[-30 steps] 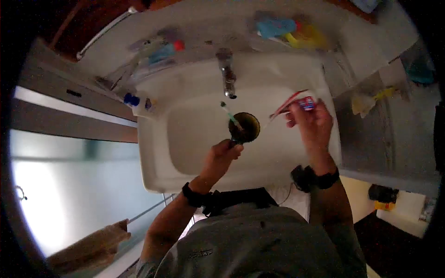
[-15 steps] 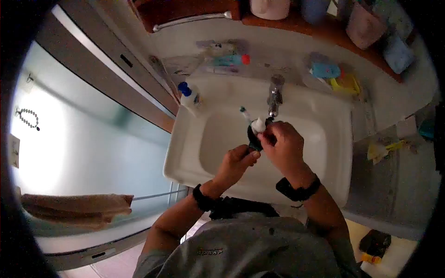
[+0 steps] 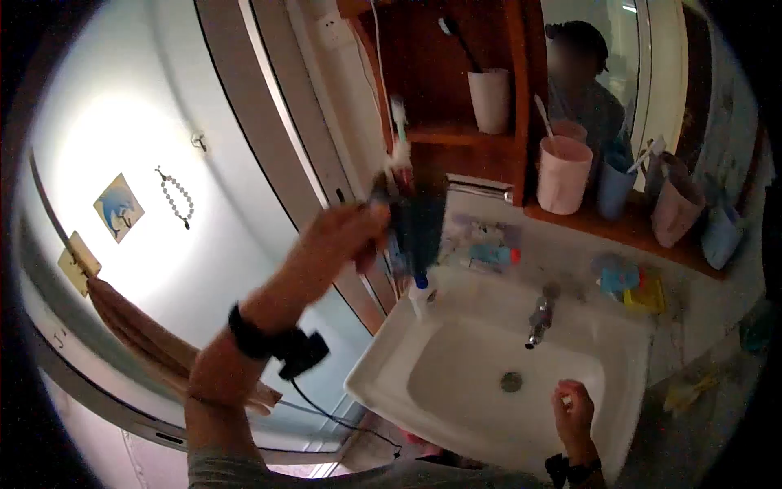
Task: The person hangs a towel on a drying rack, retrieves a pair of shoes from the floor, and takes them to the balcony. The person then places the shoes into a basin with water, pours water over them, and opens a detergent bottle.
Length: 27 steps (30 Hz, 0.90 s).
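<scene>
My left hand [image 3: 346, 236] is raised left of the sink, in front of the wooden shelf. Its fingers are closed round a dark teal cup [image 3: 422, 224], blurred by motion. A toothbrush [image 3: 399, 118] with a pale head sticks up from the cup, beside what looks like a white tube [image 3: 401, 156]. Low over the right part of the sink basin [image 3: 472, 359] is my right hand [image 3: 575, 414], its fingers curled in. A small pale spot shows at those fingers; I cannot make out what it is.
A chrome tap [image 3: 539, 322] stands at the sink's back, a blue-capped bottle [image 3: 419, 297] at its left corner. On the wooden shelf [image 3: 456, 134] and ledge are a white cup [image 3: 490, 102], a pink cup [image 3: 564, 175] and a blue cup [image 3: 617, 187]. A mirror [image 3: 627, 65] shows a person's reflection.
My left hand has lifted the cup from over the basin up and left toward the shelf. My right hand has come away from the cup and moved down and right. The view has tilted up.
</scene>
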Each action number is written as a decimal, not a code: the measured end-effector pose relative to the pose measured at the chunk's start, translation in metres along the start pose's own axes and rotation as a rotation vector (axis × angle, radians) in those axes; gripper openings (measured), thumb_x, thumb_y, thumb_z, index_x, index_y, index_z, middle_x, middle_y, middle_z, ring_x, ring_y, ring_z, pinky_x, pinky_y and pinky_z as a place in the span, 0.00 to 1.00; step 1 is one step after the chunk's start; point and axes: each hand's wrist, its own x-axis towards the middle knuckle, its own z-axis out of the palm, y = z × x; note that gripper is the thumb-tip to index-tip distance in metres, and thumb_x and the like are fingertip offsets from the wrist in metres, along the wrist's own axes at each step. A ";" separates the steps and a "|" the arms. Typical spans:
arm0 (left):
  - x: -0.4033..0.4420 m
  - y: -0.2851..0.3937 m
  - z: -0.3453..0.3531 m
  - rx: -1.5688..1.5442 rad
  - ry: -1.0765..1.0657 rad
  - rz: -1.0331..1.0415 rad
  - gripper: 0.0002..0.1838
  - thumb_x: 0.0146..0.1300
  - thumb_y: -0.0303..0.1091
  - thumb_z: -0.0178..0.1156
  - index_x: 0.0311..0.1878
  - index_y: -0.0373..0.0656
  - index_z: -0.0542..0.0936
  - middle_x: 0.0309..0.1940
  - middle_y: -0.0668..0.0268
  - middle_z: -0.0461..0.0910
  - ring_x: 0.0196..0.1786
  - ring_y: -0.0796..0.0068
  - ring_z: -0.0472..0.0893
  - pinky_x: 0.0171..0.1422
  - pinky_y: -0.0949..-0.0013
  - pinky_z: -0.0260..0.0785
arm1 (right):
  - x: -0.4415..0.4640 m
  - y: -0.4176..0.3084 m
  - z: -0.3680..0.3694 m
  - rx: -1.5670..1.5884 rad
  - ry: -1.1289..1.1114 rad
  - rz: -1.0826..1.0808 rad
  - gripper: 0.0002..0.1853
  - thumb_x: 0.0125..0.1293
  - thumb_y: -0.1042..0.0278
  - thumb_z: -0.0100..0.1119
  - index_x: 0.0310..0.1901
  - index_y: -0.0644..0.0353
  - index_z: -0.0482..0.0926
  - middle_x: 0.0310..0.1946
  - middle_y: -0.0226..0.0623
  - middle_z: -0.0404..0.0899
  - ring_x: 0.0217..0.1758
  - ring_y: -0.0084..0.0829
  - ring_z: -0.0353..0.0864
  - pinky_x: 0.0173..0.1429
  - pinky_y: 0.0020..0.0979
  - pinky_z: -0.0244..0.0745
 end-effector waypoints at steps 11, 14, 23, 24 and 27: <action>0.140 0.052 -0.018 -0.214 0.184 0.092 0.22 0.59 0.51 0.56 0.24 0.39 0.73 0.19 0.68 0.72 0.17 0.79 0.71 0.22 0.79 0.66 | -0.070 0.075 0.009 0.013 -0.008 0.260 0.05 0.54 0.71 0.57 0.33 0.62 0.76 0.32 0.40 0.76 0.34 0.32 0.77 0.36 0.33 0.73; 0.172 0.047 -0.024 -0.183 0.188 0.144 0.21 0.58 0.48 0.58 0.23 0.38 0.72 0.19 0.66 0.72 0.17 0.78 0.71 0.21 0.77 0.67 | -0.080 0.081 0.010 -0.130 0.020 0.055 0.06 0.53 0.70 0.58 0.31 0.62 0.76 0.30 0.40 0.77 0.32 0.34 0.78 0.36 0.32 0.74; 0.198 0.024 -0.014 -0.261 0.208 0.063 0.19 0.58 0.44 0.59 0.25 0.36 0.72 0.24 0.64 0.74 0.23 0.75 0.75 0.22 0.75 0.70 | -0.102 0.065 -0.008 -0.100 -0.284 0.311 0.17 0.65 0.58 0.51 0.50 0.59 0.73 0.47 0.40 0.74 0.50 0.35 0.74 0.51 0.36 0.71; 0.197 0.024 -0.009 -0.258 0.213 0.061 0.19 0.58 0.44 0.59 0.25 0.36 0.72 0.24 0.64 0.74 0.23 0.75 0.75 0.22 0.75 0.70 | -0.105 0.072 -0.006 -0.110 -0.275 0.250 0.16 0.65 0.58 0.51 0.49 0.59 0.73 0.45 0.39 0.75 0.48 0.35 0.74 0.48 0.35 0.72; 0.197 0.013 -0.008 -0.339 0.306 0.086 0.15 0.57 0.40 0.60 0.31 0.35 0.73 0.27 0.63 0.75 0.28 0.72 0.77 0.25 0.70 0.72 | -0.112 0.088 -0.002 -0.040 -0.266 0.142 0.15 0.66 0.60 0.50 0.49 0.59 0.73 0.42 0.38 0.76 0.44 0.33 0.75 0.45 0.34 0.72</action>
